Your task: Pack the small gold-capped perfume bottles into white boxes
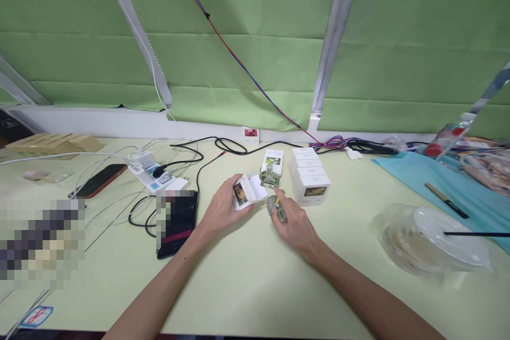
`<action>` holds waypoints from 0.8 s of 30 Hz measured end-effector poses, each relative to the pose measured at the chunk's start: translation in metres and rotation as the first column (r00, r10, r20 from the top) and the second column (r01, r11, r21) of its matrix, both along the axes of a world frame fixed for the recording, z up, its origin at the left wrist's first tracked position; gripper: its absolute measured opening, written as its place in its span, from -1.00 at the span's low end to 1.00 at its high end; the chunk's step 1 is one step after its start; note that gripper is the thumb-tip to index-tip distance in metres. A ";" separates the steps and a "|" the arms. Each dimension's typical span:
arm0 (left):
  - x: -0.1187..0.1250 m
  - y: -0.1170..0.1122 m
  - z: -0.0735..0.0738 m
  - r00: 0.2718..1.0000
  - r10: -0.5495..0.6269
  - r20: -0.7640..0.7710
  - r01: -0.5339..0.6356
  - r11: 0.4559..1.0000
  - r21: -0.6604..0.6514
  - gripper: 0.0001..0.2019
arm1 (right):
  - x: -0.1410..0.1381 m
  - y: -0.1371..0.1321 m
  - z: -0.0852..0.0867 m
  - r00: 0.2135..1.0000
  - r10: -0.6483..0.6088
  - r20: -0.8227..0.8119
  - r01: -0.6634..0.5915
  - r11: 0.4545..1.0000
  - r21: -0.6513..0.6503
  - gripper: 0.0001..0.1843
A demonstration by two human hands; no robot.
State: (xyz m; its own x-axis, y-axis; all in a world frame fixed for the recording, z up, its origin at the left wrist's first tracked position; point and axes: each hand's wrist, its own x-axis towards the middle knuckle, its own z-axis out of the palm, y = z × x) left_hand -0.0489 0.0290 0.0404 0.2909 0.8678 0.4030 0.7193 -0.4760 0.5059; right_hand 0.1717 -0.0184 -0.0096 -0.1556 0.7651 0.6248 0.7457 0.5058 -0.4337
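My left hand grips a small white box with a yellow picture on its end and its flap open toward the right. My right hand is closed on a small clear glass bottle, held right beside the box's open end. A second small bottle stands on the pale green table just behind them. Further back lies a white box with a green picture, and to the right sits a row of several white boxes.
A black phone lies left of my left hand, with a white power strip, cables and another phone further left. A clear plastic lidded bowl sits at the right on the table, near a blue cloth with clutter.
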 end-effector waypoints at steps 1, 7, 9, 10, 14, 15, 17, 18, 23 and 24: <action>0.000 0.000 -0.001 1.000 0.014 0.008 -0.014 1.000 -0.001 -0.27 | 0.000 0.000 0.001 1.000 0.005 -0.002 -0.005 1.000 0.000 -0.47; -0.001 0.002 -0.010 0.997 0.069 0.015 -0.069 0.998 -0.005 -0.22 | -0.001 -0.001 0.004 0.997 0.056 -0.046 -0.059 0.997 -0.049 -0.51; -0.001 0.002 -0.011 0.997 0.078 0.024 -0.078 0.997 -0.003 -0.21 | -0.002 -0.001 0.005 0.994 0.081 -0.069 -0.086 0.993 -0.083 -0.51; -0.001 0.002 -0.011 0.996 0.080 0.027 -0.079 0.997 -0.003 -0.21 | -0.002 -0.002 0.006 0.992 0.090 -0.086 -0.099 0.990 -0.099 -0.50; -0.001 0.002 -0.011 0.996 0.082 0.031 -0.082 0.997 -0.007 -0.22 | -0.001 -0.005 0.008 0.973 0.132 -0.191 -0.169 0.968 -0.188 -0.43; -0.001 0.002 -0.011 0.996 0.084 0.031 -0.084 0.996 -0.012 -0.21 | -0.002 -0.006 0.008 0.963 0.151 -0.225 -0.200 0.956 -0.216 -0.42; 0.000 0.002 -0.010 0.996 0.089 0.031 -0.088 0.996 -0.024 -0.20 | -0.002 -0.007 0.008 0.937 0.191 -0.291 -0.269 0.929 -0.255 -0.39; 0.000 0.002 -0.010 0.995 0.092 0.032 -0.091 0.995 -0.030 -0.19 | -0.002 -0.007 0.008 0.925 0.210 -0.317 -0.298 0.917 -0.264 -0.38; 0.000 0.002 -0.010 0.994 0.100 0.050 -0.098 0.994 -0.047 -0.19 | -0.002 -0.007 0.008 0.922 0.239 -0.304 -0.316 0.919 -0.237 -0.36; 0.000 0.002 -0.010 0.994 0.100 0.049 -0.098 0.994 -0.048 -0.19 | -0.002 -0.007 0.008 0.929 0.237 -0.285 -0.305 0.925 -0.228 -0.36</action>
State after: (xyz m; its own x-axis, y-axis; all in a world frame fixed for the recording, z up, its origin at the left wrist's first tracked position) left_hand -0.0491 0.0308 0.0305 0.1824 0.9092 0.3742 0.7344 -0.3791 0.5630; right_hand 0.1694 -0.0256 -0.0017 -0.2474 0.8571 0.4518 0.4475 0.5147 -0.7313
